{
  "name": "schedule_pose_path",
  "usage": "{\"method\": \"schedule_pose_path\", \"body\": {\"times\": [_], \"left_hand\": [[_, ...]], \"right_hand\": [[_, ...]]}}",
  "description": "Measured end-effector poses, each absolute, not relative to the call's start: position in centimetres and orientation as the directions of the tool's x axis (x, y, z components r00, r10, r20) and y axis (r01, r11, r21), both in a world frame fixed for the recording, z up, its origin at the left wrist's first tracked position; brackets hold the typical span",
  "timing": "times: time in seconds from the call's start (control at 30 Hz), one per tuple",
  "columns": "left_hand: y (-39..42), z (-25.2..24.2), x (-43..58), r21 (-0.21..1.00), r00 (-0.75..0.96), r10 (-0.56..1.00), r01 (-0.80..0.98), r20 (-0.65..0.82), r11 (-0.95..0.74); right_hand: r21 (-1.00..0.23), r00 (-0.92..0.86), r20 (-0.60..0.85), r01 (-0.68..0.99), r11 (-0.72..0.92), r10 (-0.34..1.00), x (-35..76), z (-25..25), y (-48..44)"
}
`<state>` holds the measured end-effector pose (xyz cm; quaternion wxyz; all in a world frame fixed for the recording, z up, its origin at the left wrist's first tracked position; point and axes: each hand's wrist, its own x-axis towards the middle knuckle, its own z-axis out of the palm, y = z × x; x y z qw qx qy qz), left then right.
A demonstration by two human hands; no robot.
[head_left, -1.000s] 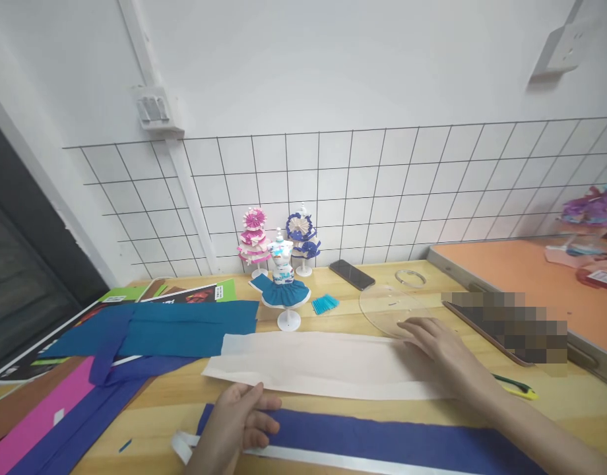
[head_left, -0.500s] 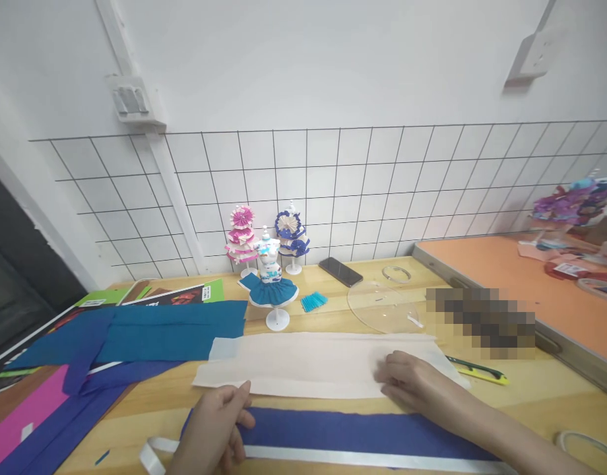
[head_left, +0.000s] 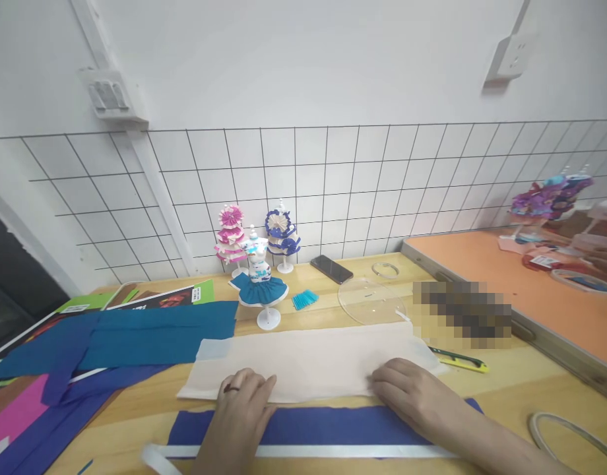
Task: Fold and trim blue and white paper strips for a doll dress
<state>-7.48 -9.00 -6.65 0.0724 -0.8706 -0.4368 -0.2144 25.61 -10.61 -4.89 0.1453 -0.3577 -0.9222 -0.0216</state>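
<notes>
I have the pale cloth strip (head_left: 313, 363) lying flat across the middle of the table, well covered at its near edge by my two hands. My left hand (head_left: 243, 406) rests palm down at that edge, fingers loosely bent with their undersides hidden, so I cannot tell whether they pinch it; my right hand (head_left: 407, 389) curls at the other end, its grasp equally hidden from me. Just below, the blue strip (head_left: 328, 425) with a white ribbon (head_left: 353, 451) along it runs partly under both wrists. Beyond the pale strip stand the teal-skirted mannequin (head_left: 264, 290), near its far edge, and a small bundle of turquoise sticks (head_left: 304, 300); a clear disc (head_left: 360, 302) lies to their right. The yellow-green cutter (head_left: 462, 360) sits beside the strip's right end, close to my right forearm. Leftward, teal cloth (head_left: 159, 335) spreads near the strip, while the phone (head_left: 332, 269) lies farther back.
</notes>
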Motion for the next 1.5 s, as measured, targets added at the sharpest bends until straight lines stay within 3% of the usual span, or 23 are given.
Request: {"method": "schedule_pose_path", "body": {"times": [0.3, 0.53, 0.83, 1.0, 1.23, 1.37, 1.5], "left_hand": [[-9.7, -5.3, -7.7, -0.030, 0.565, 0.697, 0.786, 0.441, -0.618], [-9.2, -4.6, -9.8, -0.087, 0.452, 0.788, 0.883, 0.417, -0.461], [-9.4, -4.7, -8.1, 0.091, 0.480, 0.812, 0.841, 0.331, -0.534], [-9.5, -4.3, -7.9, 0.093, 0.481, 0.838, 0.851, 0.259, -0.517], [-9.3, -4.5, -8.6, 0.032, 0.459, 0.813, 0.864, 0.358, -0.502], [-9.4, -4.2, -10.0, 0.001, 0.357, 0.823, 0.917, 0.441, -0.399], [-9.7, -4.0, -10.7, -0.008, 0.288, 0.896, 0.953, 0.337, -0.304]], "right_hand": [[-0.021, -0.710, 0.318, 0.657, 0.754, 0.628, 25.4, -3.5, -11.4], [-0.003, -0.659, 0.272, 0.728, 0.685, 0.701, 24.8, -3.5, -11.0], [0.050, -0.691, 0.316, 0.697, 0.715, 0.651, 23.9, -3.8, -11.0], [0.051, -0.695, 0.328, 0.690, 0.722, 0.640, 24.3, -3.8, -11.1], [0.043, -0.694, 0.341, 0.685, 0.727, 0.634, 23.8, -3.6, -11.0], [0.068, -0.675, 0.353, 0.710, 0.701, 0.649, 23.1, -3.7, -10.6], [0.070, -0.655, 0.321, 0.737, 0.672, 0.684, 23.9, -4.1, -10.7]]}}
